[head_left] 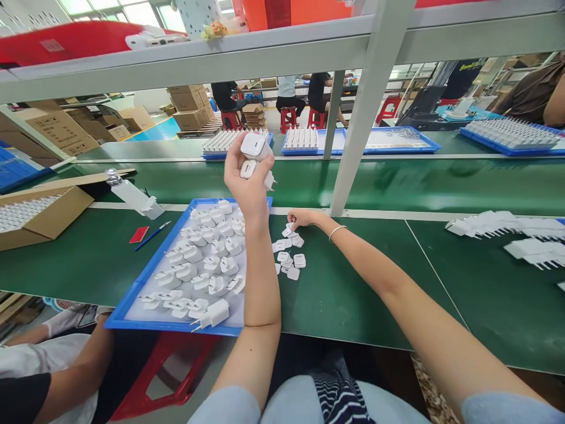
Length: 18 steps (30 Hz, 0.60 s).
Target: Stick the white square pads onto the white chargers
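The left arm (263, 282) is bent at the elbow (263, 324), and its lower part points up above the desk (353, 306). The left hand (248, 191) is up high, fingers (232, 159) curled in and thumb (264, 169) bent. The right arm (397, 294) reaches low from the near edge, slanting left. The right hand (304, 217) is down by the far edge, with its fingertips (292, 218) close together.

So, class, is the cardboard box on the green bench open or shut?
The box is open: white pieces show inside.
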Tool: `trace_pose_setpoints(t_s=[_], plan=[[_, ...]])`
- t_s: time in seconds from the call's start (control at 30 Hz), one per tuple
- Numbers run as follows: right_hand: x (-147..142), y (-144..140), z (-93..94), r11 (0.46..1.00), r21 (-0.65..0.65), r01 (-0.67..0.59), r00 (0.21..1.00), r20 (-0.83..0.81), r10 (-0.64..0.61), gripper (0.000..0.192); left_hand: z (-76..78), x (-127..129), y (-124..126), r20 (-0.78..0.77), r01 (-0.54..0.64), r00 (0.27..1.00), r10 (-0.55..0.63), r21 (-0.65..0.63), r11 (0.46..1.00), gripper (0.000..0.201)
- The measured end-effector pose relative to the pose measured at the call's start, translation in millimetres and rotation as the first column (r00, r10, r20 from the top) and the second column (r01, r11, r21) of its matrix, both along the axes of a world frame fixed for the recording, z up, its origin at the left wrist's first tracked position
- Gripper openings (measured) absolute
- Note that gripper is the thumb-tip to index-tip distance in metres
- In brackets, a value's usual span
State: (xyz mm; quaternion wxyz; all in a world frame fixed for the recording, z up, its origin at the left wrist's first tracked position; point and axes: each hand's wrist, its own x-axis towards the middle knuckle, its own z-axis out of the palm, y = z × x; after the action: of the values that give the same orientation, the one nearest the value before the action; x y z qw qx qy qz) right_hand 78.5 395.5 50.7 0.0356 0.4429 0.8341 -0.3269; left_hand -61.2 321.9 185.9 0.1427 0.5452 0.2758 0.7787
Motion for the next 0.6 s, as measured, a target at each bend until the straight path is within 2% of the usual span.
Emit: trace_pose_setpoints(t_s=[0.2,0.3,0.37,0.4,0.47,0.53,0.6], plan=[[19.2,-25.3,6.8,0.971,0.143,0.19,0.978,-0.119,-0.174,0.037,2.3,12.3,-1.1,-0.115,-0.017,0.993,0.023,0.052,0.999,0.064],[38.0,-47.0,21.4,0.923,0.236,0.305,0.933,-0.267,-0.24,0.035,7.2,25.3,-11.0,-0.226,-0.023,0.973,0.039,0.075,0.997,0.062],[52.2,-64.9,37.6,0.878,0.289,0.382,0.881,-0.401,-0.252,0.027,10.8,35.4,-20.5,-0.289,-0.026,0.956,0.056,0.105,0.994,0.061],[59.3,-75.0,47.7,0.852,0.312,0.421,0.847,-0.471,-0.246,0.023,12.4,40.6,-25.0,-0.312,-0.015,0.949,0.051,0.118,0.993,0.061],[72.0,-97.7,71.3,0.799,0.35,0.488,0.775,-0.596,-0.212,0.026,14.5,50.9,-32.2,-0.338,0.046,0.941,0.006,0.146,0.988,0.061],[82.1,-123.2,97.0,0.742,0.383,0.551,0.673,-0.729,-0.123,0.027,15.7,61.0,-35.5,-0.358,0.147,0.931,-0.065,0.205,0.968,0.063],[88.8,-149.8,120.6,0.678,0.369,0.635,0.445,-0.893,0.07,0.021,16.9,70.9,-36.3,-0.375,0.243,0.919,-0.124,0.29,0.926,0.066]])
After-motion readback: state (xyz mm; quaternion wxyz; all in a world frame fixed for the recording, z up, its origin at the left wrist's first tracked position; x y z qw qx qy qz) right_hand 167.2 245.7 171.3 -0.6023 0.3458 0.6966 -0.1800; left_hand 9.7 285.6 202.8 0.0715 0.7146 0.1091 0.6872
